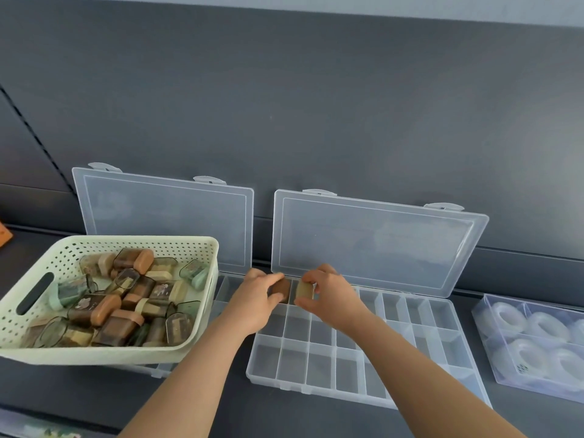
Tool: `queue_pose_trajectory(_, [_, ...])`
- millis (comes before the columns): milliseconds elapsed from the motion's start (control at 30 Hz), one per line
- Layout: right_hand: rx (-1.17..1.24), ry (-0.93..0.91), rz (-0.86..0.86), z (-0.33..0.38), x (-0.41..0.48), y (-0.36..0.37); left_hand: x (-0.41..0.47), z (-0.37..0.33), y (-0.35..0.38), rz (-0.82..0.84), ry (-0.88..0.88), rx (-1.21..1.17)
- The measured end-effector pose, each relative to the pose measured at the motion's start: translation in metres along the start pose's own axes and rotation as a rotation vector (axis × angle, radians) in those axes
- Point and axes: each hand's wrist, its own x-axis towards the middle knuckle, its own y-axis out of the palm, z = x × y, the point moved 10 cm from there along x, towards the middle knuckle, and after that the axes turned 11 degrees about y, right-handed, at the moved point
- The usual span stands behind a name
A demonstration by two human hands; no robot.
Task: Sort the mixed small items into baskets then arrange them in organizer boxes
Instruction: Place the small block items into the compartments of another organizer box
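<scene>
A clear organizer box point(319, 368) lies open on the dark shelf, its lid leaning against the back wall. My left hand point(257, 298) grips a small brown box point(282, 289) over the far-left compartments of the back row. Beside it, my right hand point(331, 295) holds a small beige box point(305, 291). The two little boxes sit side by side, nearly touching. At the left, a pale green perforated basket point(63, 257) holds several small brown, beige and green boxes. It rests on a second open clear organizer point(227, 286).
A clear box of transparent tape rolls point(534, 339) stands at the right, close to the organizer. The organizers' raised lids lean on the dark back wall point(316, 105). An orange object point(4, 233) peeks in at the far left edge.
</scene>
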Motion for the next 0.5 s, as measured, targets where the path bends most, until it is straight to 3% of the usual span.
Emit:
queue_pose_trajectory(267, [-0.013,-0.035,-0.021,0.002,-0.008,-0.008,-0.007,-0.009,-0.003,-0.013,0.017,0.013])
queue_pose_trajectory(500, [0.053,-0.097,-0.144,0.038,-0.029,-0.053,-0.046,-0.052,-0.078,-0.273,0.168,0.083])
